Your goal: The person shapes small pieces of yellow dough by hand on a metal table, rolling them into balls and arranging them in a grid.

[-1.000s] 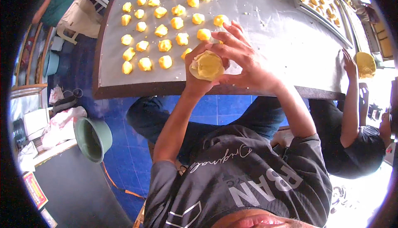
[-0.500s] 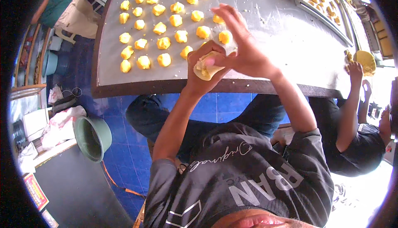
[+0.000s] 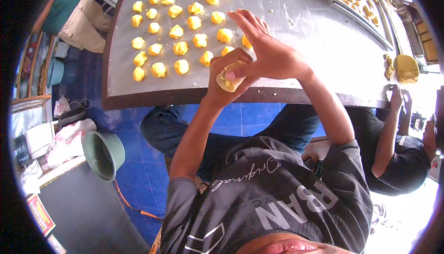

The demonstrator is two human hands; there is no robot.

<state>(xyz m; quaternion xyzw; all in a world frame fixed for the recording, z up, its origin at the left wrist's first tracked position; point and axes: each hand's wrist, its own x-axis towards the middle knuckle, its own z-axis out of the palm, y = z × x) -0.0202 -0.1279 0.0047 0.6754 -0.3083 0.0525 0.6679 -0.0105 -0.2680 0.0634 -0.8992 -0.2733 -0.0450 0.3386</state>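
Note:
Over the table's near edge, my left hand (image 3: 215, 79) is curled around a pale round of dough (image 3: 227, 85) with a soft yellow filling showing at its opening. The thumb of my right hand (image 3: 280, 59) presses into that opening, while its other fingers stretch out and away, holding nothing. Beyond both hands, several rough yellow balls (image 3: 181, 48) lie in loose rows on the grey worktop (image 3: 296, 27). A few of these balls are partly hidden behind my hands.
At the far right stands a metal tray (image 3: 358, 22) of small shaped pieces. A flat yellow dough slab (image 3: 408, 68) lies at the right, near a co-worker's hand (image 3: 396, 96). A green basin (image 3: 104, 154) sits at the lower left. Dark wood edges the table.
My right hand has shifted slightly left, its thumb still at the dough. The dough's rim looks drawn in more closely. The co-worker's hand has pulled back from the slab toward the table edge.

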